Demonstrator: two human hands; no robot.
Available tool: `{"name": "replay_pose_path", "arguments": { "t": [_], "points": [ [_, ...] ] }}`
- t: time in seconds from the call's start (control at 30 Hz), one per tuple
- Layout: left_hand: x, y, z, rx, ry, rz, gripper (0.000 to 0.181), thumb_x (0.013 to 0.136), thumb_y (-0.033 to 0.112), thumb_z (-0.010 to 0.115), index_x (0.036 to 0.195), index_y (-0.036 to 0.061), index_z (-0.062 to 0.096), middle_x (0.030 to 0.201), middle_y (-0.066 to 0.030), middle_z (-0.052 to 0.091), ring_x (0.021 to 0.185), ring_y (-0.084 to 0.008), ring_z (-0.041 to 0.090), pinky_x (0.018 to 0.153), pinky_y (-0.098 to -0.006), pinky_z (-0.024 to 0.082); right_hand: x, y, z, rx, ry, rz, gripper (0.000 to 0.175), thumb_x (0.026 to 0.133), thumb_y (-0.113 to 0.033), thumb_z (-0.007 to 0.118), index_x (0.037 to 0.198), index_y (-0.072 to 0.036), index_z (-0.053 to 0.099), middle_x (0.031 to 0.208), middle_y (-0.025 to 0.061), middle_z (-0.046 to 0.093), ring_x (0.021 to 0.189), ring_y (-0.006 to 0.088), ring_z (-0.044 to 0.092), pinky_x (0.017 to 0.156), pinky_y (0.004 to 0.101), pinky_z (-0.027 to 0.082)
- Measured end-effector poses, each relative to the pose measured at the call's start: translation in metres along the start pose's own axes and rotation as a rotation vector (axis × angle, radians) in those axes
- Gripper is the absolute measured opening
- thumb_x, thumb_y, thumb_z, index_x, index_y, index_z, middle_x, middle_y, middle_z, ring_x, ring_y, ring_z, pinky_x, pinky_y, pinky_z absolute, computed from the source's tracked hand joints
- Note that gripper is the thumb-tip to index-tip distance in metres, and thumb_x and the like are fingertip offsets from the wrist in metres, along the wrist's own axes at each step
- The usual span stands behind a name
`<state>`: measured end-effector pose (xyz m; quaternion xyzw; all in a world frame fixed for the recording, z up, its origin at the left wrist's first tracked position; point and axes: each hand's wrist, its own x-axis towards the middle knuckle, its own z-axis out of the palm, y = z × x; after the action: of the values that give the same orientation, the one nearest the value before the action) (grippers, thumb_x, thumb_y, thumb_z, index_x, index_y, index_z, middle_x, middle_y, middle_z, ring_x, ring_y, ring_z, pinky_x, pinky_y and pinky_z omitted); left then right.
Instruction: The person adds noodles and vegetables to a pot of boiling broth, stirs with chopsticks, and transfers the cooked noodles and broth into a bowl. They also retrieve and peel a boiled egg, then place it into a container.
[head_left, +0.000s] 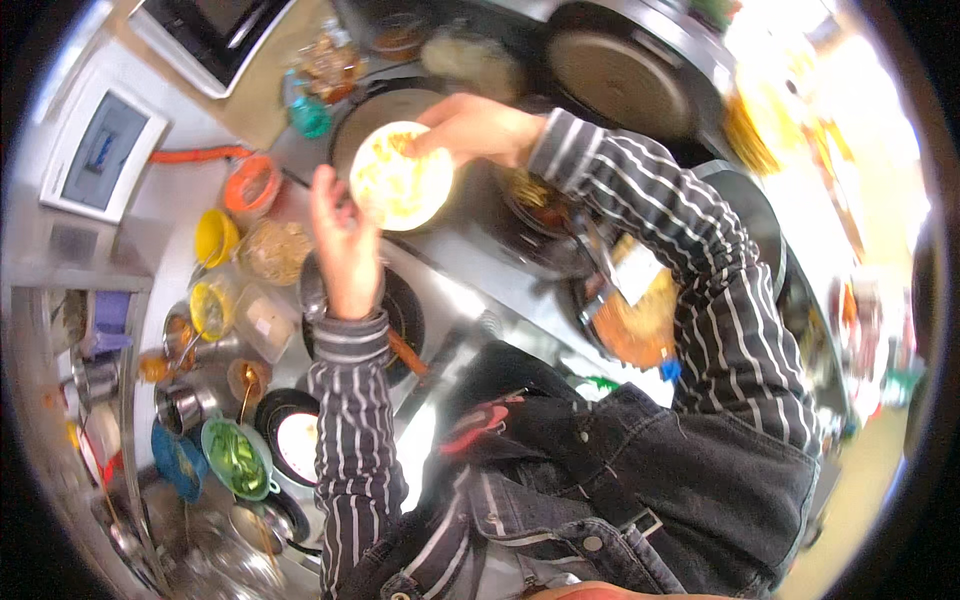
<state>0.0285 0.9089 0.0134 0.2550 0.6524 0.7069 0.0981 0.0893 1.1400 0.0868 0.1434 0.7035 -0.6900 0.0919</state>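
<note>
My right hand (480, 131) grips the upper right edge of a round, pale dish or flatbread (401, 184) with yellow and orange bits on it; glare leaves its exact kind unclear. It is held above a large round griddle pan (352, 124). Just left of the pale round, my left hand (349, 255) is raised with its fingers apart and nothing in it; whether a fingertip touches the edge cannot be told. Below and partly behind that hand is a dark pan (409, 300), with a wooden handle (407, 354) beside it.
An orange tub (251, 184), yellow tubs (216, 238) and a bag of crumbly food (276, 251) line the left side. Lower down sits a green colander with cut green vegetables (238, 457). Another large griddle (619, 79) stands at the top; a dark pot (532, 210) lies below it.
</note>
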Motion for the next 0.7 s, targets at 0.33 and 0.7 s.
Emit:
{"name": "replay_pose_path", "arguments": {
  "t": [0.33,0.7],
  "points": [
    [-0.153,0.087,0.023,-0.520,-0.304,-0.047,0.030,0.103,0.017,0.050,0.122,-0.0031,0.062,0.134,-0.0172,0.061,0.117,-0.0250,0.060,0.099,-0.0378,0.046,-0.402,0.174,0.181,0.728,0.842,0.040,0.040,0.096,-0.016,0.064,0.128,0.008,0.060,0.116,0.0117,0.071,0.101,0.0164,0.069,0.092,0.0305,0.055],
    [-0.434,-0.001,0.088,-0.154,-1.190,-0.648,0.020,0.100,0.016,0.058,0.110,-0.0002,0.066,0.109,-0.0099,0.070,0.093,-0.0171,0.067,0.078,-0.0307,0.055,-0.673,0.409,0.301,1.110,1.580,0.052,0.027,0.091,-0.015,0.062,0.111,0.004,0.063,0.105,0.0125,0.070,0.093,0.0199,0.071,0.080,0.0315,0.059]
  ]
}}
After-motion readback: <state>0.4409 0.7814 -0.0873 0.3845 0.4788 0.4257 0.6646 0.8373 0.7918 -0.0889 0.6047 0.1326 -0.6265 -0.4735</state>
